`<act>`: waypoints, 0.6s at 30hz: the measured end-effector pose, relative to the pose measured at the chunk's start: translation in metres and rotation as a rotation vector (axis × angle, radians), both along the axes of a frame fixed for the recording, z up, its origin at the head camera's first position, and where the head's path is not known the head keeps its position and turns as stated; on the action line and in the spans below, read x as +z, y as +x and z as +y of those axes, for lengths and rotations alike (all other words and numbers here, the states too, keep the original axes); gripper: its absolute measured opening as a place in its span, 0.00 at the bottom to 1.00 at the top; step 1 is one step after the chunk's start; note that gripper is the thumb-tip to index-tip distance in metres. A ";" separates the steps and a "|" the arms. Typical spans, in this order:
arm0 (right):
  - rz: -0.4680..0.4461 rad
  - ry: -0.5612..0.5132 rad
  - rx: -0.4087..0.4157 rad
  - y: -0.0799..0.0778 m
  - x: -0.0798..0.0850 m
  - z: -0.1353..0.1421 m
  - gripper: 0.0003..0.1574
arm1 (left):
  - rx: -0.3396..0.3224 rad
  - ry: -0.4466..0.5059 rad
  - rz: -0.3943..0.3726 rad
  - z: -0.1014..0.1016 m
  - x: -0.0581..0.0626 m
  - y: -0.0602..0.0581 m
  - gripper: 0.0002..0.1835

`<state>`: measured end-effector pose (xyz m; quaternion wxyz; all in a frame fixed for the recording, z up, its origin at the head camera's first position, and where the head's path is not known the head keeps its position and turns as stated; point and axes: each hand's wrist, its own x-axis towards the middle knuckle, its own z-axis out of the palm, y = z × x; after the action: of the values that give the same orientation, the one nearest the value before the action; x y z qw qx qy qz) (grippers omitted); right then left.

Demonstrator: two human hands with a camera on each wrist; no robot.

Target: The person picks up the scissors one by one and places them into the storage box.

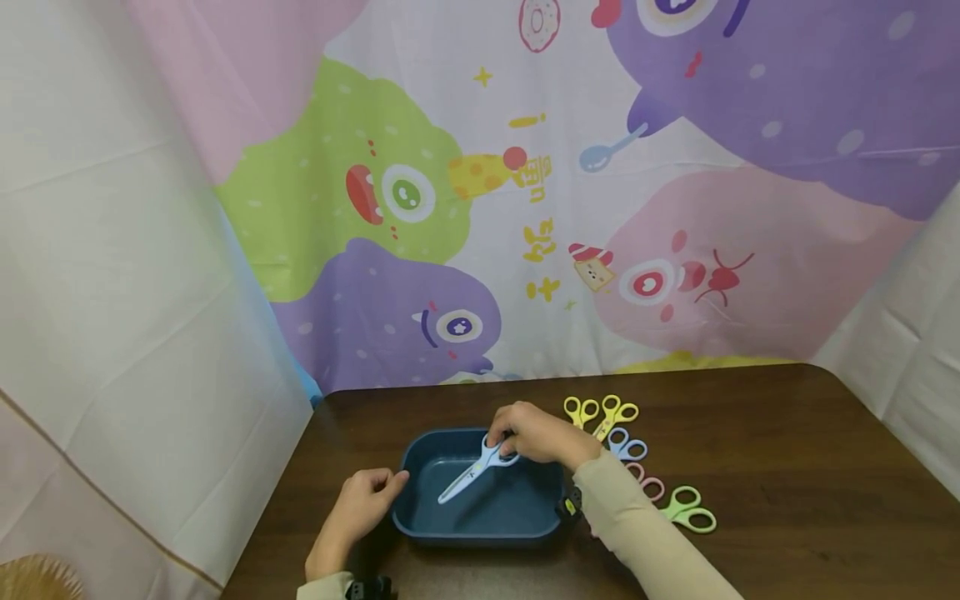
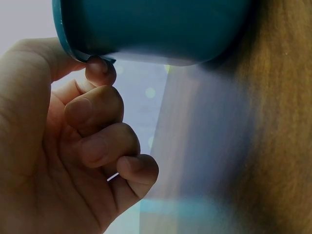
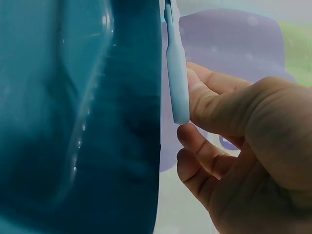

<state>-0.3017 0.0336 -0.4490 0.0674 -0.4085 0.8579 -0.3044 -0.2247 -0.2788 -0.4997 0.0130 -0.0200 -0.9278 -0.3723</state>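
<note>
A dark blue, rounded rectangular basin sits on the table. At its left end, my left hand pinches the rim between thumb and forefinger; the left wrist view shows the other fingers curled below the basin's edge. Over the basin, my right hand holds light blue scissors by a handle loop, blades pointing down and left. In the right wrist view, the thumb presses against the scissors' handle, seen edge-on above the basin's rim.
Right of the basin lie yellow scissors, blue scissors, pink scissors and green scissors, partly behind my right forearm. The brown table meets a cartoon-printed curtain at the back.
</note>
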 end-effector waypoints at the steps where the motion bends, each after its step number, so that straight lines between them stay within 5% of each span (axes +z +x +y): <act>1: 0.009 -0.004 0.008 0.000 0.000 0.000 0.11 | 0.000 -0.002 -0.001 0.000 0.000 0.000 0.25; 18: 0.039 -0.006 0.047 0.000 0.000 -0.015 0.11 | -0.009 0.000 0.002 0.000 0.000 0.001 0.25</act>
<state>-0.3014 0.0184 -0.4495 0.0564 -0.4347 0.8482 -0.2973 -0.2240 -0.2785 -0.4993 0.0122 -0.0243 -0.9278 -0.3721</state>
